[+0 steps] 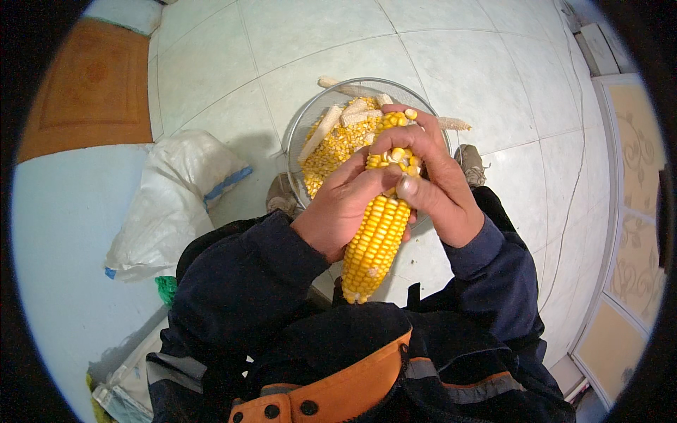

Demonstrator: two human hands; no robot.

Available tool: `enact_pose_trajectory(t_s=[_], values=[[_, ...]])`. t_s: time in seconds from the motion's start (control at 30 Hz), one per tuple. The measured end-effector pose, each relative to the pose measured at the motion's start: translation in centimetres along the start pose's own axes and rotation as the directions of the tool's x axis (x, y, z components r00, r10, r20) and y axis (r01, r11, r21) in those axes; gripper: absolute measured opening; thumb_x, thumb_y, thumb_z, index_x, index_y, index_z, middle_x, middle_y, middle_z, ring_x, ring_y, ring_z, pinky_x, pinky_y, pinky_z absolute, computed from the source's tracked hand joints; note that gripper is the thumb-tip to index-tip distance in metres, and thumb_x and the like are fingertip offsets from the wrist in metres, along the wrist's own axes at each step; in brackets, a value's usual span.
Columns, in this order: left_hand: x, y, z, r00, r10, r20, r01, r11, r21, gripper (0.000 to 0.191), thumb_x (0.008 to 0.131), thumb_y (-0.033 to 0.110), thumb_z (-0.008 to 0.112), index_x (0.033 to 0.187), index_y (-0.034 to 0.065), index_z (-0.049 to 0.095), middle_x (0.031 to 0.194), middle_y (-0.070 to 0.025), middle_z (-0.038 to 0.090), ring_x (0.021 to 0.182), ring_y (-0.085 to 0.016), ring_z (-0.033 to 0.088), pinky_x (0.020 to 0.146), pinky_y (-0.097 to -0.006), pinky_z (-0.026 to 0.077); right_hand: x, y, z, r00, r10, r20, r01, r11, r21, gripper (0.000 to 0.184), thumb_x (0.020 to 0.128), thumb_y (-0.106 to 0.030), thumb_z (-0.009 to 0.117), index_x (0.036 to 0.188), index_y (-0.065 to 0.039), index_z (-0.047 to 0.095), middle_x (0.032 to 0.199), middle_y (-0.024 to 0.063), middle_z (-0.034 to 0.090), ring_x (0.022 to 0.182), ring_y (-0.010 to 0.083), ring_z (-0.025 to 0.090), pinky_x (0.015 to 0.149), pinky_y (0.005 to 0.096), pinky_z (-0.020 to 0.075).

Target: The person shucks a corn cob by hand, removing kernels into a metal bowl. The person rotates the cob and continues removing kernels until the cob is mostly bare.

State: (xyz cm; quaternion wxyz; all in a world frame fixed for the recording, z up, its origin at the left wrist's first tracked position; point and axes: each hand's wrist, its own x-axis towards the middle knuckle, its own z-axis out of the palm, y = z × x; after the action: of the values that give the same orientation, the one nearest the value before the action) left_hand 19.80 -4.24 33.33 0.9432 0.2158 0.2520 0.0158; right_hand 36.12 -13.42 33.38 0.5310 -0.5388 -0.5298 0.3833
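Note:
Both my hands are around one large ear of yellow corn [376, 238], tilted with its full lower part towards my body. My left hand [344, 206] wraps the middle of the ear, its thumb pressed on the kernels. My right hand [439, 180] grips the upper part, thumb beside the left thumb and fingers curled over the top. Loosened kernels sit between the thumbs and fingers. Below the hands, a round wire-mesh basket [294, 124] holds many loose corn kernels [344, 140] and several bare corncobs [321, 133]. The hands hide the basket's right part.
Bare cobs lie on the tiled floor beyond the basket and at its right [456, 124]. My shoes [472, 161] flank the basket. A white woven sack [174, 185] leans at the left, near a brown door [92, 79]. A thin cable [581, 148] runs along the right, beside a patterned cabinet [637, 143].

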Motion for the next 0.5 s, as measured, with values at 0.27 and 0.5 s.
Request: enact_pose_trajectory(t_s=[0.27, 0.5], values=[[0.0, 0.0, 0.4, 1.0, -0.018, -0.015, 0.018, 1.0, -0.008, 0.047, 0.104, 0.037, 0.041, 0.136, 0.0031, 0.046, 0.114, -0.016, 0.063, 0.094, -0.028, 0.069, 0.083, -0.042, 0.06, 0.0, 0.5, 0.0, 0.998, -0.059, 0.006, 0.06, 0.987, -0.149, 0.031, 0.089, -0.019, 0.068, 0.118, -0.007, 0.065, 0.131, 0.0204, 0.048, 0.136, 0.0372, 0.039, 0.114, 0.0463, 0.0323], [-0.5, 0.5, 1.0, 0.991, 0.022, 0.135, -0.022, 1.0, -0.003, 0.051, 0.099, 0.017, 0.053, 0.146, 0.0083, 0.036, 0.132, -0.017, 0.051, 0.117, -0.028, 0.062, 0.092, -0.0472, 0.06, 0.0, 1.0, 0.0, 0.998, -0.025, -0.065, 0.024, 1.0, -0.014, 0.03, 0.091, -0.017, 0.061, 0.118, -0.006, 0.064, 0.132, 0.0211, 0.047, 0.135, 0.0361, 0.041, 0.113, 0.0442, 0.033]])
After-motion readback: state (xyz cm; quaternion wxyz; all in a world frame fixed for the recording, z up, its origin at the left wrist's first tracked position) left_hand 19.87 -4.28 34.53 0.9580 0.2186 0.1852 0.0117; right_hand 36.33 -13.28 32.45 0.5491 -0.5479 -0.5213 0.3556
